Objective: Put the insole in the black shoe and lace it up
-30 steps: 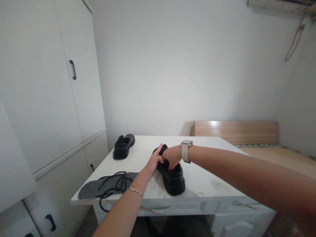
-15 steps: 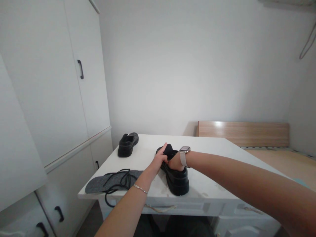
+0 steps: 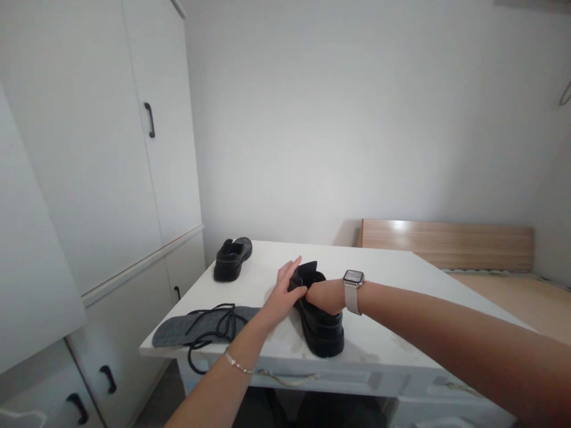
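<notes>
A chunky black shoe [image 3: 322, 330] stands on the white desk [image 3: 392, 279], toe toward me. My left hand [image 3: 282, 293] grips its heel end from the left, fingers around the upright dark insole or tongue [image 3: 304, 274] sticking out of the opening. My right hand [image 3: 322, 297], with a pale watch on the wrist, reaches into the shoe's opening, its fingers hidden inside. A grey insole [image 3: 196, 330] lies at the desk's front left with black laces [image 3: 214, 324] tangled over it. The second black shoe [image 3: 232, 259] sits at the far left of the desk.
White wardrobe doors with black handles [image 3: 150, 120] rise on the left. Below the desk top runs a drawer with a metal pull [image 3: 285, 375]. A wooden bed frame [image 3: 446, 244] stands behind the desk on the right against the white wall.
My right hand has pushed deeper into the shoe's opening and its wrist slid right. My left hand shifted along the heel. The view drifted slightly; the other things lie where they were.
</notes>
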### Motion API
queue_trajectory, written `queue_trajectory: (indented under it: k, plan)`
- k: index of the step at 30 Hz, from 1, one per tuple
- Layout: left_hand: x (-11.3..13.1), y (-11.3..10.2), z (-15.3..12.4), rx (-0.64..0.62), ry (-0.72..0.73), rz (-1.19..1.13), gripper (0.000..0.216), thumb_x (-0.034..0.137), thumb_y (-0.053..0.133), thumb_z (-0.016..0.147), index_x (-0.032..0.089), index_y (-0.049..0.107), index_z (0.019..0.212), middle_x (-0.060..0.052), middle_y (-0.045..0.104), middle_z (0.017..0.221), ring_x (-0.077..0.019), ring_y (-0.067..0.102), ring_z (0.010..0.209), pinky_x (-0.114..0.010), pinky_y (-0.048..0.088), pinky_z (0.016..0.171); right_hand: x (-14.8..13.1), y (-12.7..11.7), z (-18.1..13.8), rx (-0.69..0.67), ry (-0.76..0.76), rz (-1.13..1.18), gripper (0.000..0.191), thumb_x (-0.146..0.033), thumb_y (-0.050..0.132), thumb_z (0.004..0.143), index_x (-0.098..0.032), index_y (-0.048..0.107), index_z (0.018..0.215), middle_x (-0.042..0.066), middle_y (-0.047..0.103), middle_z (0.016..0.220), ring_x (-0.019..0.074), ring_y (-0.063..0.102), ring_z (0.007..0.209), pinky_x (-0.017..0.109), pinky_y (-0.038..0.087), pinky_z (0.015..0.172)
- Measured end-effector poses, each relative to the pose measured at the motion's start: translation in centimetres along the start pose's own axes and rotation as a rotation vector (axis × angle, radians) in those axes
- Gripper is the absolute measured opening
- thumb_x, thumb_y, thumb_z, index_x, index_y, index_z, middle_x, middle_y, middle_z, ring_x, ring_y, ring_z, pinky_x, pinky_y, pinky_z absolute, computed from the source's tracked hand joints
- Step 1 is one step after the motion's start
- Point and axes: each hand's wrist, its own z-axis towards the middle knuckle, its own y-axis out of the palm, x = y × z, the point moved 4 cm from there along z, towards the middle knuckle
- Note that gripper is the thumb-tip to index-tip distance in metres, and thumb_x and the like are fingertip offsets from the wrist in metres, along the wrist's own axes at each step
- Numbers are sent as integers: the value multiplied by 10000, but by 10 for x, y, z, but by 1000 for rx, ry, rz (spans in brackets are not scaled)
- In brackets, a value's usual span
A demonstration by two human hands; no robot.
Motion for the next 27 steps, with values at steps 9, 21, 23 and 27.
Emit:
queue_trajectory:
  k: [9,21,23,27]
  plan:
    - [34,-153,-32,-251,-204,1211,427,231,513,812,133,595,1219,-146,618,1291,-278,562,1199,-382,397,1041,26,-44,-23,471,28,-12,433,-160,640,865,-142,544,1287,158,584,1259,267,557,1120,373,420,934]
    - [-2,-161,-27,-294,-254,1342,160,180,567,762,193,711,829,-101,720,875,-251,647,823,-302,413,703,18,-5,-23,286,-65,-55,141,-190,601,887,-185,735,843,59,749,865,191,663,857,315,362,870]
    - [0,-159,-26,-278,-229,1343,136,179,572,754,193,705,778,-97,712,839,-254,642,799,-304,402,684,17,-9,-27,304,-59,-44,147,-234,595,905,-186,730,872,61,746,882,193,657,870,314,356,871]
    - [19,-153,-21,-222,-161,1302,141,178,545,770,184,685,793,-99,715,888,-257,642,830,-310,409,700,8,-21,-38,403,-62,-21,194,-233,549,935,-172,715,856,67,726,861,200,634,864,339,335,895]
